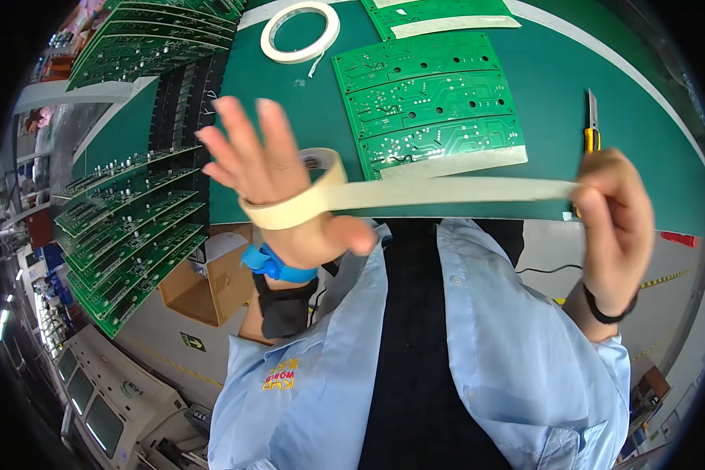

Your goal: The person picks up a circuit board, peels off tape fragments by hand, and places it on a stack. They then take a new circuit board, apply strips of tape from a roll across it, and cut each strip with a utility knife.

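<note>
Left hand (270,168): left of the circuit panel (427,94), fingers spread and a little blurred; a tape roll (286,211) encircles the palm, thumb outside the ring. Right hand (615,227): right of the panel, thumb and forefinger pinching the free end of the tape strip (446,190). Strip runs straight from roll to pinch, along the panel's near side; its extreme tip is covered by the fingers. Contact between strip and panel: cannot tell.

Utility knife (592,121): right of the panel, blade pointing away from the person; lower handle largely hidden by the right hand. Second panel (446,16): just beyond the first, cut off by the upper border. Spare roll (301,33): beyond and left of the panel, short tail loose. Upright boards (133,223): far left of the panel, bent by the lens, outermost details unclear.

Edges: the surface (552,86) ends slightly nearer the person than the panel. Room: a green band of it separates panel and knife.
</note>
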A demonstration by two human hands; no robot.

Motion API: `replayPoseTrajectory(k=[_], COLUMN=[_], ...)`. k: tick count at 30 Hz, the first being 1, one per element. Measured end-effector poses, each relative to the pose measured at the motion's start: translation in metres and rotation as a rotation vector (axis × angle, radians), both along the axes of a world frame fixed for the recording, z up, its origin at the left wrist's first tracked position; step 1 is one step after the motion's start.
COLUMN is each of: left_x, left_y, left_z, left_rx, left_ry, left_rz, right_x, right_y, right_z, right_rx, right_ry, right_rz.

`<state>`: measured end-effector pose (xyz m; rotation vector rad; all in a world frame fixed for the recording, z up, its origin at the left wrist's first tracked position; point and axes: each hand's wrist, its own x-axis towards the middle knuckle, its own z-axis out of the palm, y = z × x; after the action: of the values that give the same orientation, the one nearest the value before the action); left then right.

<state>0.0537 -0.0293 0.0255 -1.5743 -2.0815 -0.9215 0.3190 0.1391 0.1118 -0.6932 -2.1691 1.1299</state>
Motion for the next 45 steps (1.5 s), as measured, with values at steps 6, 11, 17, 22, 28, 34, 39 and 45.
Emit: replayPoseTrajectory(k=[6,11,17,22,28,34,39,45], left_x=[0.000,0.003,0.006,0.003,0.001,0.000,0.001,0.002], left_y=[-0.010,-0.003,0.017,0.026,0.029,0.029,0.030,0.031], left_z=[0.012,0.009,-0.006,-0.020,-0.026,-0.022,-0.021,-0.020], left_rx=[0.251,0.236,-0.069,-0.246,-0.259,-0.263,-0.240,-0.248], left_ry=[-0.450,-0.850,-0.479,-0.608,-0.591,-0.656,-0.648,-0.632], left_rz=[0.104,-0.142,0.102,0.224,0.233,0.228,0.214,0.210], right_x=[0.022,0.017,-0.019,-0.041,-0.048,-0.050,-0.053,-0.054], right_y=[0.007,0.022,0.068,0.085,0.079,0.075,0.067,0.064], right_z=[0.018,-0.008,-0.061,-0.086,-0.094,-0.091,-0.089,-0.089], right_rx=[0.000,-0.105,-0.009,0.046,0.097,0.072,0.157,0.158], right_ry=[-0.012,-0.151,-0.347,-0.440,-0.555,-0.521,-0.560,-0.556], right_rz=[0.019,-0.103,-0.165,-0.140,-0.172,-0.215,-0.249,-0.264])
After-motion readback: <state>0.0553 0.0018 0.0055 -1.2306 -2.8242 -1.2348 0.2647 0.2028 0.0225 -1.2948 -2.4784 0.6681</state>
